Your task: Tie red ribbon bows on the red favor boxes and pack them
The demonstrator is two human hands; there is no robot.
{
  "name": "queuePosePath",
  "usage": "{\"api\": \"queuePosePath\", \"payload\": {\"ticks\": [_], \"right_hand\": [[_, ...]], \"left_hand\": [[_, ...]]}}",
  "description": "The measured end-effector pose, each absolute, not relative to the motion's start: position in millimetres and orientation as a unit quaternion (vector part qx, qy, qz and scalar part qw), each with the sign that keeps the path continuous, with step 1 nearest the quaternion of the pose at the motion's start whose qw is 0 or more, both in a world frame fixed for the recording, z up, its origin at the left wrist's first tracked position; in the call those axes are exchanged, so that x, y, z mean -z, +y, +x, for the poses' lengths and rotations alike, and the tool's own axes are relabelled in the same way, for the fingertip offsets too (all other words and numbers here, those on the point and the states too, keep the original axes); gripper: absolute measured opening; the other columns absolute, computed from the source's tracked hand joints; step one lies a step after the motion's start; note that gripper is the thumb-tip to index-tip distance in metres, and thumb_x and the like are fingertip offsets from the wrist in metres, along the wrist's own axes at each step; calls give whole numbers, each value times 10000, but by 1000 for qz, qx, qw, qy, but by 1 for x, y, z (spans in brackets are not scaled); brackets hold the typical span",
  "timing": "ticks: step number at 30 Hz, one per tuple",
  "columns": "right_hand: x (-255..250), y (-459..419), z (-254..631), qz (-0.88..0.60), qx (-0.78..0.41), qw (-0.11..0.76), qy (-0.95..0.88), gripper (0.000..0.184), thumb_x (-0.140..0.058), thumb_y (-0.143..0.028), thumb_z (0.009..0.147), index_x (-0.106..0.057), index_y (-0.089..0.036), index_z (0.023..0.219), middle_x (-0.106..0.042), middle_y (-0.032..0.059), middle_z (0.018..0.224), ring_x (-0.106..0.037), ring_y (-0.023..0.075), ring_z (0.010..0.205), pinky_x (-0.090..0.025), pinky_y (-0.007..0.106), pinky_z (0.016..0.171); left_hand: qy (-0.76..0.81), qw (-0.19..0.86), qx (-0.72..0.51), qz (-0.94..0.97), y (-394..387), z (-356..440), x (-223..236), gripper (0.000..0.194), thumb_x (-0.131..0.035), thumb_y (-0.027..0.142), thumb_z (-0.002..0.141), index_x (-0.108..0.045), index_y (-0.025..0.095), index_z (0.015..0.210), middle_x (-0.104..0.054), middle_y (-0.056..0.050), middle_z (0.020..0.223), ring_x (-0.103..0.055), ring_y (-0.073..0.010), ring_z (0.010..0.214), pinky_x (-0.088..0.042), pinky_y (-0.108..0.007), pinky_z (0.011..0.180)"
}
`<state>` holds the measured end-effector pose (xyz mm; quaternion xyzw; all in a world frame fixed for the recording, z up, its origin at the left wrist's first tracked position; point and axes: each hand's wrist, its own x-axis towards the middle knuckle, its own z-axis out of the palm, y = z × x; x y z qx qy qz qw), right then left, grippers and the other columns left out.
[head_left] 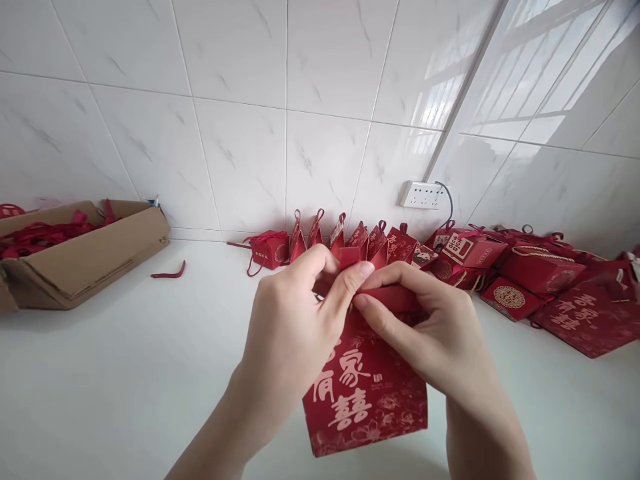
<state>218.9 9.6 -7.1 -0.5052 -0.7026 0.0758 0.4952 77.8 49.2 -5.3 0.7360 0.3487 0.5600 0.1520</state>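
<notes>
A red paper gift box point(370, 400) with pale pink Chinese characters and flower print hangs or stands tilted below my two hands, over the white table. My left hand point(300, 313) pinches a red ribbon point(393, 298) at the box's top between thumb and forefinger. Right beside it, my right hand point(425, 320) pinches the same ribbon, thumb and forefinger closed, with the two thumb tips almost touching. One band of ribbon stands up behind the left fingers. The top edge of the box and the ribbon's exact path are mostly hidden by my fingers.
A cardboard box point(95, 267) of red ribbons stands at left, near a loose ribbon piece point(169, 271). Small looped red boxes point(297, 241) line the tiled wall. More red gift boxes point(543, 267) pile up at right. A power strip point(424, 195) sits against the wall.
</notes>
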Motion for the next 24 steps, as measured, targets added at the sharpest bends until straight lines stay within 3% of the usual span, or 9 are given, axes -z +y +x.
{"api": "queuePosePath", "payload": {"ticks": [5,7,9,11,14,24], "right_hand": [[6,9,215,-517,-115,500,-685,146,-589,-279,839,-592,-191,722,-584,-37,587,-494,72,468,-362,156,391],[6,10,216,-511,-149,521,-667,168,-590,-292,837,-567,-188,707,-563,-38,559,-480,72,446,-340,157,367],[6,11,217,-501,-175,553,-643,175,-591,-298,833,-547,-188,704,-551,-38,547,-479,76,441,-337,160,360],[7,12,218,-501,-178,575,-622,181,-599,-298,826,-538,-186,697,-548,-34,550,-485,81,453,-343,164,366],[6,13,220,-513,-156,584,-609,192,-607,-295,822,-544,-179,682,-559,-27,571,-501,85,483,-357,168,388],[4,9,222,-530,-141,567,-614,188,-604,-296,824,-555,-177,687,-557,-32,548,-486,83,462,-336,170,380]], "left_hand": [[337,176,-558,737,51,76,4,452,-469,416,908,-311,184,554,-257,68,448,-249,-45,375,-215,-173,334],[335,181,-543,748,50,73,1,422,-435,417,922,-378,186,573,-306,61,457,-299,-51,385,-259,-170,347],[334,162,-524,766,49,70,0,300,-512,407,886,-490,192,678,-430,56,508,-379,-58,408,-323,-173,370],[322,110,-514,788,49,68,0,174,-604,359,830,-545,197,817,-574,35,660,-488,-70,479,-409,-182,428],[277,17,-491,826,49,67,3,119,-602,266,831,-561,189,912,-641,2,855,-594,-97,650,-499,-208,565],[229,-193,-474,828,48,66,3,109,-585,178,856,-640,135,940,-688,-27,872,-641,-135,776,-549,-255,716]]}}
